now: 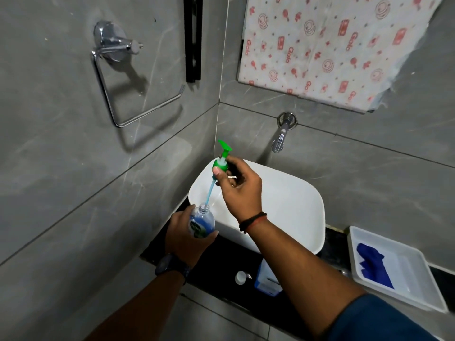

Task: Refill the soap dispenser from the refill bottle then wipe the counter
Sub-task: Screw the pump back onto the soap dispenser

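Note:
My left hand (183,236) grips the clear soap dispenser bottle (202,222), which holds blue liquid and carries a green label, above the left end of the black counter (221,271). My right hand (240,187) holds the green pump head (222,157) raised over the white basin (293,200). The pump's blue tube (209,191) slants down with its tip inside the bottle's open neck. A white and blue refill bottle (267,279) stands on the counter below my right forearm, with a small white cap (240,277) beside it.
A white tray (418,264) at the right holds a blue cloth (374,267). A chrome tap (280,136) juts from the grey tiled wall above the basin. A chrome towel ring (138,94) hangs on the left wall. A patterned sheet (332,45) covers the upper right wall.

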### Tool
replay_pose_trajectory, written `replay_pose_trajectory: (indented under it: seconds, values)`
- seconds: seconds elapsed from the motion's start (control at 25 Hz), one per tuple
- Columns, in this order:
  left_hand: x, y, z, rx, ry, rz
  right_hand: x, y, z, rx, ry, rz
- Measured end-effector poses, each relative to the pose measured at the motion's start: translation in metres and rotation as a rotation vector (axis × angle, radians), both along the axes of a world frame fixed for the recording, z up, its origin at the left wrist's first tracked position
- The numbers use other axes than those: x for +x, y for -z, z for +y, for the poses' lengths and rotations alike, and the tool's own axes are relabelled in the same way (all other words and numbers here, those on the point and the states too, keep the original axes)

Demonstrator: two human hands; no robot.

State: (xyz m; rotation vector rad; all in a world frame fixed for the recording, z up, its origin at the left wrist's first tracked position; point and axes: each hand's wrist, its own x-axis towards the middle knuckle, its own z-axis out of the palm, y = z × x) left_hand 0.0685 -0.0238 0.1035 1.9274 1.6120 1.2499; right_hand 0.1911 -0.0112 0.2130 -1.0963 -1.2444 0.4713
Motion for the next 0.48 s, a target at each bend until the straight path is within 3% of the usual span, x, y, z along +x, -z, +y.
replay_pose_trajectory:
  seconds: [0.24, 0.48]
  values:
    - [0.007, -0.015, 0.005, -0.003, 0.063, 0.015, 0.007, 0.018, -0.008, -0.254, -0.139, -0.191]
    - [0.006, -0.011, 0.009, 0.004, 0.028, 0.061, 0.013, 0.023, -0.007, -0.274, -0.181, -0.102]
